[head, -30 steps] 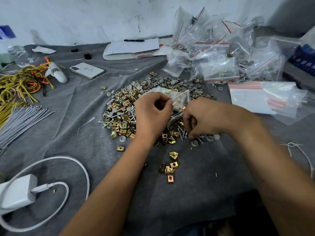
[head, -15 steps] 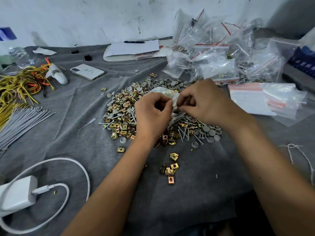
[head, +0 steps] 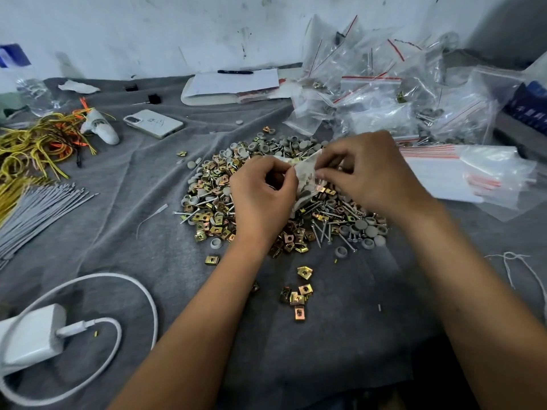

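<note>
Left hand (head: pixel 263 199) and right hand (head: pixel 370 173) both pinch the small clear plastic zip bag (head: pixel 307 176), fingers curled onto its upper edge, left on the near side, right at the far corner. The bag hangs between them, just above the mixed heap of hardware (head: pixel 213 208) at the middle of the grey felt-like cloth (head: pixel 148 291). Some parts show through the film; count not readable. The step looks like loading or closing the bag's mouth; cannot tell which. To do it well: keep the mouth up and level so nothing spills, left hand holding one lip steady while the right thumb and forefinger work the other, then run the pinch along the whole strip, not just one spot. Keep it over the heap so drops land there. The film is thin, crinkly and glossy, and sharp points could pierce it, so don't squeeze the belly. The heap holds brass-coloured square clip nuts (head: pixel 299 294), folded sheet metal with a centre hole, thin steel screws (head: pixel 322 229), long and shiny, and round grey plastic caps (head: pixel 370 230), matte and cup-shaped. The pile of filled clear bags with red seal strips (head: pixel 384 108) sits far right.
</note>
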`<state>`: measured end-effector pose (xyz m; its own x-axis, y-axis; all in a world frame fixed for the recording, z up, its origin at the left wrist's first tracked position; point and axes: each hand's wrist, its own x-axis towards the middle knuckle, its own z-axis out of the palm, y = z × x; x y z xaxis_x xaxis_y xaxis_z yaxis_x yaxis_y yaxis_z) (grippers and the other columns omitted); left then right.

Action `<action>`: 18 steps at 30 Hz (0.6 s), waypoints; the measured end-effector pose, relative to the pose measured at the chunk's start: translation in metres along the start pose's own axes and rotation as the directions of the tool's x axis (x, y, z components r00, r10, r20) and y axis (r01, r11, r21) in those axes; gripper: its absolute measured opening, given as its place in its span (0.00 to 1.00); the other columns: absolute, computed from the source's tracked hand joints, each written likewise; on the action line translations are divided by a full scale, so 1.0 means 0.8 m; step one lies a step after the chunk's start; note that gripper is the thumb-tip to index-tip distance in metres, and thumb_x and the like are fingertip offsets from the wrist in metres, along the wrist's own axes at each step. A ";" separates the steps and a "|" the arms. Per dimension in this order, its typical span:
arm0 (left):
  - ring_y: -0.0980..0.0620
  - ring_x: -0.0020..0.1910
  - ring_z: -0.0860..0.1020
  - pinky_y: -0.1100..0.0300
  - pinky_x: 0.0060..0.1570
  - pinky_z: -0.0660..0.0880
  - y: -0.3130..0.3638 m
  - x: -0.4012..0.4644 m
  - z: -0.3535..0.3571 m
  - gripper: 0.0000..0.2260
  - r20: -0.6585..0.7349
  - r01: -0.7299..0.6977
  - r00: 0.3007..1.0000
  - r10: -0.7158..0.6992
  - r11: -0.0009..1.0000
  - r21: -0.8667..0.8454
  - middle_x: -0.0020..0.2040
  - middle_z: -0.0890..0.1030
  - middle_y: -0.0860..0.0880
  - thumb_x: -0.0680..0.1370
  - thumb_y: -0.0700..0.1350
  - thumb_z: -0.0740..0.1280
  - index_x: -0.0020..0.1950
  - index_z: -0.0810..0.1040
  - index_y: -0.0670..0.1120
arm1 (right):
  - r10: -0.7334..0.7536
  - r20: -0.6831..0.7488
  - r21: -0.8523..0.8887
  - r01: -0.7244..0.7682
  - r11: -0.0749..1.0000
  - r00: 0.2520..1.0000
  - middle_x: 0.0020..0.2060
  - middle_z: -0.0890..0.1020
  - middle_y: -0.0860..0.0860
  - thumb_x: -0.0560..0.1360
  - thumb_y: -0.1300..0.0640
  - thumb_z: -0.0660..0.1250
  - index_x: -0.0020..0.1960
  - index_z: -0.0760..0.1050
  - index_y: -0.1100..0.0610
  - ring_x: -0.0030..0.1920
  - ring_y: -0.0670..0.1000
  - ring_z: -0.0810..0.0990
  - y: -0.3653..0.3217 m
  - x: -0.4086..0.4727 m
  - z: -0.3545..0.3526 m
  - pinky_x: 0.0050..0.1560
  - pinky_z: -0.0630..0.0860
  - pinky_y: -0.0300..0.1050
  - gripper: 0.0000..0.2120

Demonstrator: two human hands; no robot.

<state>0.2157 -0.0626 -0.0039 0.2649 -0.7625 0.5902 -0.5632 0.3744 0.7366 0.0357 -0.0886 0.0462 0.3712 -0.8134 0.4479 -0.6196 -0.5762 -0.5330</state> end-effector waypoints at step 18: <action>0.51 0.37 0.80 0.48 0.41 0.79 -0.001 -0.003 0.004 0.05 0.046 0.013 0.999 -0.013 1.000 0.007 0.36 0.82 0.50 0.76 0.40 0.73 0.40 0.84 0.44 | 0.248 0.687 -0.333 -0.008 0.943 0.683 0.31 0.82 0.45 0.68 0.56 0.82 0.39 0.83 0.51 0.34 0.46 0.82 -0.018 -0.022 -0.003 0.36 0.79 0.43 0.07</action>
<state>0.2131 -0.0627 -0.0064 0.2362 -0.7906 0.5649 -0.5655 0.3609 0.7416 0.0361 -0.0658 0.0478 0.5752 -0.7532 -0.3191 -0.8171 -0.5108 -0.2671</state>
